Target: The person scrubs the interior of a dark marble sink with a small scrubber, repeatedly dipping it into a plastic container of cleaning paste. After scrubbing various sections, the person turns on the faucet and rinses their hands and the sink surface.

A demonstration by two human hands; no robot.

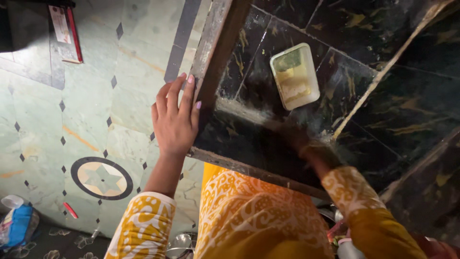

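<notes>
Black marble desk (383, 110) being wiped: right hand (297, 136) blurred mid-sweep, grip unclear. Left hand (176, 117) flat, fingers spread, braces desk edge. White plastic container (294, 76) just beyond; next pass needs clearance around it.

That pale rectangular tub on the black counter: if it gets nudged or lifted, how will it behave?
The tub looks like thin plastic, so probably light and a bit flexible. Its flat base on the glossy black counter suggests it would slide rather than tip. It sits open with pale blocks inside, so tilting may spill them. The right hand is blurred beside it; the left hand rests at the counter's edge.
</notes>
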